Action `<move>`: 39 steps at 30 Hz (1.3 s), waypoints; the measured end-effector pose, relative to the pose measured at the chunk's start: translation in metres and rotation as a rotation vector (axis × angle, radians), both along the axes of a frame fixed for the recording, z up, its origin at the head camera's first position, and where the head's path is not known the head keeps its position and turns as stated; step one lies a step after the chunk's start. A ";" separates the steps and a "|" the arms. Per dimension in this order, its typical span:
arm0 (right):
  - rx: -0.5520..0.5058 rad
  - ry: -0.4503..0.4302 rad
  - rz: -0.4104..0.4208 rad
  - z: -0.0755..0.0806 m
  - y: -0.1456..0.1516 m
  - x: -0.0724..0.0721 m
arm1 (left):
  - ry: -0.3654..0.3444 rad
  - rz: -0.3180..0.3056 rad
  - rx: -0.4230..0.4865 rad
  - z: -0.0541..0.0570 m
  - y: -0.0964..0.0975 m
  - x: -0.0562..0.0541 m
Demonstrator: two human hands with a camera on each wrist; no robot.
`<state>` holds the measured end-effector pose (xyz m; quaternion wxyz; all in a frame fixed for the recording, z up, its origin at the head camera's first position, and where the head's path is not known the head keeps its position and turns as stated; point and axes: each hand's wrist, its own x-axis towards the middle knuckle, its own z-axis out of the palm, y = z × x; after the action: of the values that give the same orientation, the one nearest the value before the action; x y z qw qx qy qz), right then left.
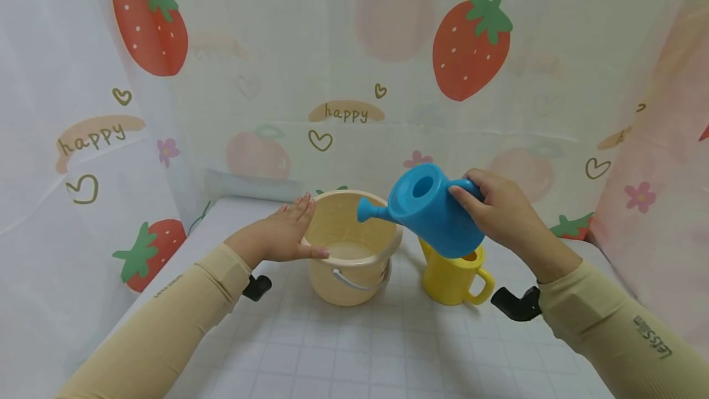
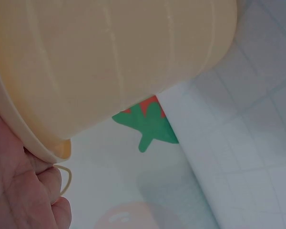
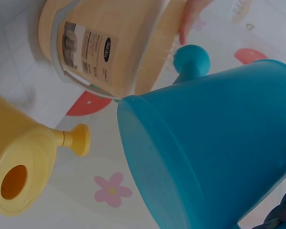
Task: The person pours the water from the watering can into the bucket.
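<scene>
My right hand (image 1: 501, 208) grips the handle of a blue watering can (image 1: 437, 217), held up in the air and tilted toward the left. Its spout end is over the rim of a cream bucket (image 1: 343, 282). Fairly straight fingers of my left hand (image 1: 282, 229) rest along the bucket's left rim, the thumb lying on the near edge. In the left wrist view that palm (image 2: 12, 176) touches the rim from outside. A little liquid seems to lie in the bucket. Below the blue can stands a yellow watering can (image 1: 445, 279), partly hidden by it.
The white table (image 1: 310, 356) has a faint grid pattern. Behind it hangs a curtain (image 1: 266, 79) printed with strawberries and the word happy. The bucket's pale handle (image 1: 354, 282) hangs down at its front. A label (image 3: 88, 52) is on the bucket's side.
</scene>
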<state>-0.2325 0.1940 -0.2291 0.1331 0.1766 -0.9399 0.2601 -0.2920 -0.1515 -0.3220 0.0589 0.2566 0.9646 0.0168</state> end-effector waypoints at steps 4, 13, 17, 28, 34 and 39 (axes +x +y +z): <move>0.002 0.002 -0.002 0.000 0.000 0.000 | -0.009 0.001 0.006 0.000 0.001 0.000; 0.014 0.008 -0.002 0.001 -0.001 0.001 | -0.008 0.002 0.007 -0.002 0.000 -0.001; 0.016 0.006 -0.003 0.000 -0.001 0.001 | -0.006 0.004 0.005 -0.003 0.000 -0.001; 0.021 0.005 -0.004 0.001 -0.001 0.001 | -0.002 0.003 0.005 -0.003 0.000 -0.001; 0.026 0.007 0.002 0.001 -0.001 0.001 | -0.001 0.001 0.005 -0.002 0.000 0.000; 0.029 0.013 0.008 0.000 -0.002 0.001 | -0.006 0.004 0.005 -0.001 0.000 0.000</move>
<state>-0.2314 0.1921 -0.2289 0.1353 0.1839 -0.9421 0.2457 -0.2919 -0.1516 -0.3233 0.0612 0.2548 0.9649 0.0200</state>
